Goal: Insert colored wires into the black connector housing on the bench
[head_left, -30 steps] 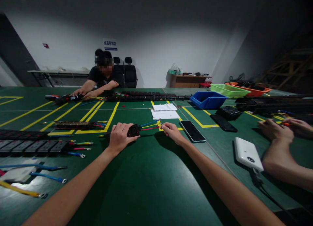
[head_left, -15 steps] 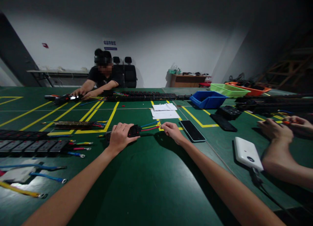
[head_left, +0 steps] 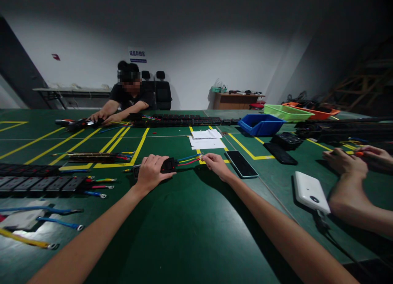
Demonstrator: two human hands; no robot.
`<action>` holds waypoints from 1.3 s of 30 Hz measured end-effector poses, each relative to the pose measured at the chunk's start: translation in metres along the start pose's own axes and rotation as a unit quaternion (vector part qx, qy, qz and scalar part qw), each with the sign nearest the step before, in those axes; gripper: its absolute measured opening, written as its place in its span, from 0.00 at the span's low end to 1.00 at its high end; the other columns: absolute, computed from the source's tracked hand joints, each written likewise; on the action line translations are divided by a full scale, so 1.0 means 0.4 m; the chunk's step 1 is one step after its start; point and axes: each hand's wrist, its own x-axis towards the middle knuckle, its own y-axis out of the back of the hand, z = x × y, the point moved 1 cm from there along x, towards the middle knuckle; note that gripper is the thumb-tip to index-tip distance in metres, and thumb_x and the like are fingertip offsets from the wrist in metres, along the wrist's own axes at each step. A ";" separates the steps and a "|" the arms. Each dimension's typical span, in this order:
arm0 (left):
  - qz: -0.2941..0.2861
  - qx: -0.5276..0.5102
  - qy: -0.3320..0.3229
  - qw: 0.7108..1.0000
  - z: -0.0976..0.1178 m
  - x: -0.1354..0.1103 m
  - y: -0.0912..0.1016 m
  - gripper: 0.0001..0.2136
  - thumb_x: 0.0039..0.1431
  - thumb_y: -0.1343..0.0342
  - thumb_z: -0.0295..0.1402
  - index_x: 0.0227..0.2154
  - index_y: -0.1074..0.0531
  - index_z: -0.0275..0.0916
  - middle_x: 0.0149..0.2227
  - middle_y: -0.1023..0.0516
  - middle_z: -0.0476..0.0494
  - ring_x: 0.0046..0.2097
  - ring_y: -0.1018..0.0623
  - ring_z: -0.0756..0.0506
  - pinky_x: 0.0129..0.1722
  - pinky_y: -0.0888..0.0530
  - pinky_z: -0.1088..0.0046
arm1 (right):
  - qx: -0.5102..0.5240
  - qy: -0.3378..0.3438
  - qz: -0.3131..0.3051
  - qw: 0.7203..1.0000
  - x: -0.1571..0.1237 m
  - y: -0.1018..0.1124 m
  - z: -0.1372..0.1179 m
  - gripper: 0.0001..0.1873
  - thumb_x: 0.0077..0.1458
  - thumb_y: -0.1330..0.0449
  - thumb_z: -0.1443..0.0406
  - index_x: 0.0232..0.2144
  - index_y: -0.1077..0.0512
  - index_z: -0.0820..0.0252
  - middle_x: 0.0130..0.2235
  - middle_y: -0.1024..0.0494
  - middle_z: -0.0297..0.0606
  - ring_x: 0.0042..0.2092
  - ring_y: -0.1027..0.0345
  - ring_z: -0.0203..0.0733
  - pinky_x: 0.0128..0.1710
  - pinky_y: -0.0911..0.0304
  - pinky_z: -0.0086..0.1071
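Fingertips of your right hand (head_left: 216, 165) are apparently pinching wire ends at the metal terminals (head_left: 201, 156); exactly which ones they are gripping is not showing clearly. Leftward from those fingertips, a blue wire (head_left: 188, 157), a yellow wire (head_left: 189, 159) and a red wire (head_left: 188, 163) are running into the black socket module (head_left: 168, 165). Your left hand (head_left: 149, 171) is lying palm down over that module, its fingers wrapping the top and its thumb bracing the near side.

By judgement, the module is behaving as a light, rigid, rather smooth housing; best hold is spanning its body, where your left palm is resting. The wires are probably bending easily yet springing back. Take them by the crimped terminals, since the point where they are entering the housing is likely taking strain poorly.

Just right of your right fingers, a smartphone (head_left: 242, 164) is lying face up; beyond them, paper sheets (head_left: 207, 143) are lying. Left of your left fingers, a row of black modules (head_left: 43, 185) is lying. Well right of your right fingers, a white power bank (head_left: 310, 190) is lying near a co-worker's hand (head_left: 350, 163).
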 end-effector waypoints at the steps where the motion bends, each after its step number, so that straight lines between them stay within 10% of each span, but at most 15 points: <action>1: -0.002 0.003 -0.002 1.000 -0.001 0.000 -0.001 0.26 0.56 0.38 0.52 0.50 0.25 0.38 0.40 0.21 0.37 0.42 0.27 0.36 0.39 0.35 0.61 | 0.000 -0.001 0.000 1.000 0.000 0.000 -0.001 0.22 0.52 0.38 0.46 0.30 0.27 0.59 0.22 0.36 0.27 0.23 0.45 0.32 0.22 0.49 0.28; 39: -0.010 -0.008 -0.025 1.000 -0.007 -0.003 -0.007 0.28 0.55 0.38 0.54 0.49 0.26 0.36 0.40 0.21 0.38 0.42 0.26 0.37 0.40 0.35 0.62 | 0.018 0.010 0.003 1.000 0.008 -0.004 0.018 0.24 0.53 0.38 0.44 0.35 0.29 0.59 0.24 0.35 0.28 0.25 0.43 0.33 0.22 0.49 0.27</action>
